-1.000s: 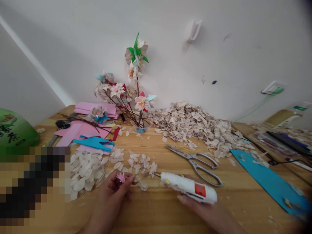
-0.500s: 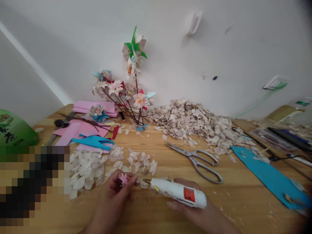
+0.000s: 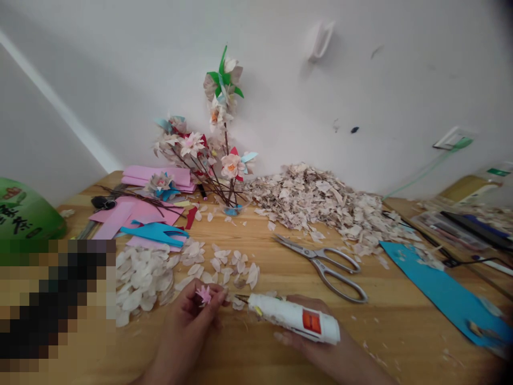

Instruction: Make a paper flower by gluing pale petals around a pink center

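Between thumb and fingers, my left hand pinches a small pink paper flower near the front of the table. My right hand is wrapped round a white glue gun with an orange-red patch. The gun's metal nozzle points left, a short way from my left fingertips. Loose pale petals lie just beyond both hands, and a larger pile of petals is left of my left hand. Metal scissors rest partly spread beyond the glue gun.
Flowers on twigs stand in a clear cup at the back. Right of them is a heap of dried petals. Pink sheets and blue paper pieces lie left; a blue sheet lies right. A green container is at far left.
The whole view has shifted very slightly. Both hands keep their places, with the pink flower and the glue gun still held.
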`<state>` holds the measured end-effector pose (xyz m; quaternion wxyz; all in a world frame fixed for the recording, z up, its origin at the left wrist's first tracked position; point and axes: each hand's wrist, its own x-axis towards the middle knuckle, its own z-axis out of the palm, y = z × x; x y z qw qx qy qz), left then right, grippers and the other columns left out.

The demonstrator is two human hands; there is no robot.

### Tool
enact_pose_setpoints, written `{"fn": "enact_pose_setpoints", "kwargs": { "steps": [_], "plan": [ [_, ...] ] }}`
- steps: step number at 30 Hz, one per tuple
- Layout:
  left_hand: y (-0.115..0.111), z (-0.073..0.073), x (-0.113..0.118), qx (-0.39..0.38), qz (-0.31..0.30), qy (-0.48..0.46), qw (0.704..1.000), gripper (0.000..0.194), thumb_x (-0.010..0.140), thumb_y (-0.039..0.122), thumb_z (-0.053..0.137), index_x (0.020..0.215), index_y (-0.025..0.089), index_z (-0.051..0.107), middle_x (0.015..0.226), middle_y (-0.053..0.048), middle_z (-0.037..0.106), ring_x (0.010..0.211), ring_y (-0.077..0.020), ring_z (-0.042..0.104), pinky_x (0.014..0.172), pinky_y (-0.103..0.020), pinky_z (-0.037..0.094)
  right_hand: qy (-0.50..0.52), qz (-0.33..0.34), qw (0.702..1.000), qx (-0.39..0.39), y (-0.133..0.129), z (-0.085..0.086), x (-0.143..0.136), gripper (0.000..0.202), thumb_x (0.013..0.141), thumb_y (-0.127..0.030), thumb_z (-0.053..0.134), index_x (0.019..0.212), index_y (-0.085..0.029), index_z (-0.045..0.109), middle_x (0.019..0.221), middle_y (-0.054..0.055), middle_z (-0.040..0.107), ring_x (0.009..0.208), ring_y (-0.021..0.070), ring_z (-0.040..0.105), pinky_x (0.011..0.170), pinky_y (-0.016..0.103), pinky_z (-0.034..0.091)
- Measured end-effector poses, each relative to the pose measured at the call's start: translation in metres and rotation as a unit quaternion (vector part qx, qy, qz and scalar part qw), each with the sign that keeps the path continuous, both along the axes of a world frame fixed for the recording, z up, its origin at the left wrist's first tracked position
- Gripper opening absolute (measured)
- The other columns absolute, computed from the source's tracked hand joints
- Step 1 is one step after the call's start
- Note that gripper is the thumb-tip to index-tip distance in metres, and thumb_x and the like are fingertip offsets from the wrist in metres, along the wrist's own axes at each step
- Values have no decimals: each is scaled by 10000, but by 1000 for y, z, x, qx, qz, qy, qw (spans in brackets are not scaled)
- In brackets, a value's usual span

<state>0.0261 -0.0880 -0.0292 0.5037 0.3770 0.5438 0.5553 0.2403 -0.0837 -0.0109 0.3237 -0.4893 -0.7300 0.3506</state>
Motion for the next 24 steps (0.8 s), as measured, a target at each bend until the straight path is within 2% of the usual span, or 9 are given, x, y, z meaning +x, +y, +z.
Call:
{"fn": "enact_pose_setpoints", "kwargs": {
  "steps": [3, 13, 24],
  "plan": [
    [0, 2, 0, 2, -1, 2, 1000, 281, 609, 394, 729, 548, 199, 535, 600, 44, 628, 451, -104, 516, 430, -207, 455, -15, 27, 1000, -3, 1, 4, -1, 265, 702, -483, 610, 653, -229, 664, 614, 22, 647, 545, 189, 600, 519, 246, 512],
    [-1, 2, 0, 1, -2, -4, 1000, 285, 615, 386, 727, 541, 202, 522, 604, 46, 637, 446, -101, 514, 444, -212, 460, -19, 66, 998, -6, 2, 16, -4, 234, 725, -456, 610, 670, -235, 662, 618, 14, 649, 550, 188, 610, 540, 241, 517],
    [0, 1, 0, -6, -10, -21, 1000, 273, 610, 370, 737, 547, 199, 533, 603, 32, 649, 457, -113, 527, 436, -217, 453, -14, 63, 998, -7, 2, 19, -5, 200, 715, -427, 628, 692, -236, 682, 621, 16, 655, 563, 193, 610, 554, 246, 521]
  ]
}}
